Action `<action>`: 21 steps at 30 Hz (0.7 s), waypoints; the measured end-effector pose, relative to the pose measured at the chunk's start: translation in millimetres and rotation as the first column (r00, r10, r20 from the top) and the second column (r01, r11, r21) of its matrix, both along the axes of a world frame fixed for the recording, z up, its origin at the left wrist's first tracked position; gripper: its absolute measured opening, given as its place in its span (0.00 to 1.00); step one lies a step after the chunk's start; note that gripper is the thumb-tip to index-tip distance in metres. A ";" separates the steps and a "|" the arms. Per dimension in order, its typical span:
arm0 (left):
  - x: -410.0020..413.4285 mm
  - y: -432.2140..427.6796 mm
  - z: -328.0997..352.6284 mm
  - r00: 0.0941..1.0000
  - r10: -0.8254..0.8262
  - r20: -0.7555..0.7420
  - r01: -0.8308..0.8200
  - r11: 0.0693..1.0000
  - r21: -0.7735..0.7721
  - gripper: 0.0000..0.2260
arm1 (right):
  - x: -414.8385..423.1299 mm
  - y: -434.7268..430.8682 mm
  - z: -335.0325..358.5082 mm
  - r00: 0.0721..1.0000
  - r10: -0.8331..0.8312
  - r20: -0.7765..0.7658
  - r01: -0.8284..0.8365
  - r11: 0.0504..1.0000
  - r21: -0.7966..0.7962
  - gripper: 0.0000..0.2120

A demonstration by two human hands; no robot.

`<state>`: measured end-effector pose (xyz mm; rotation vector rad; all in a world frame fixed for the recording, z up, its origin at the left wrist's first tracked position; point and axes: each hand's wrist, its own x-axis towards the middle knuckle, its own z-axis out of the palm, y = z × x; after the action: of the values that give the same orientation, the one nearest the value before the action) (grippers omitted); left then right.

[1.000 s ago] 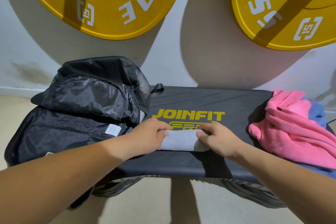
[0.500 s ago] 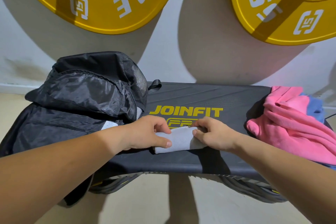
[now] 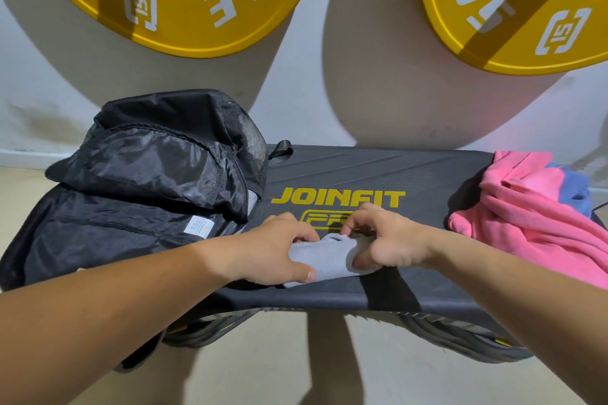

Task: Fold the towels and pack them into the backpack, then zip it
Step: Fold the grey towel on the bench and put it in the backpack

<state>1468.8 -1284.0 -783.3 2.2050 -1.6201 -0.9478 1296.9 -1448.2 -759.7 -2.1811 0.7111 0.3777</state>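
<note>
Both hands, the left hand (image 3: 276,250) and right hand (image 3: 388,240), pinch the folded grey towel (image 3: 324,256) on the JOINFIT step platform (image 3: 427,181) beside the open black backpack (image 3: 148,181); pink towel (image 3: 526,223) and blue towel (image 3: 574,187) remain unfolded, nothing zipped.

Yellow "JOINFIT" lettering (image 3: 338,199) runs across the middle of the black counter (image 3: 329,171), above a partly covered "PR" badge (image 3: 320,220). White letters reading "OE" mark the left yellow plate (image 3: 184,10) and "ESS" the right yellow plate (image 3: 526,29), each with a square logo. The print on the backpack (image 3: 148,174) label (image 3: 196,226) is too small to read
</note>
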 end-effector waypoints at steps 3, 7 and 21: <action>-3.3 3.7 1.4 0.997 -0.067 0.041 0.069 0.997 -0.044 0.22 | 0.0 2.8 0.4 1.000 0.017 0.009 -0.017 1.000 0.015 0.21; -15.9 7.3 3.3 0.985 -0.134 0.105 0.139 0.989 -0.044 0.20 | -0.8 3.8 0.3 0.995 0.097 0.005 -0.097 0.995 -0.021 0.24; 45.3 87.1 71.9 0.957 0.285 -0.048 -0.289 0.942 -0.169 0.10 | 91.8 60.1 35.2 0.856 -0.236 0.460 0.188 0.971 0.148 0.07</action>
<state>1514.1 -1196.9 -711.4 2.2193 -1.2700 -0.7184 1388.6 -1388.1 -724.4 -1.9622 0.6274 -0.2334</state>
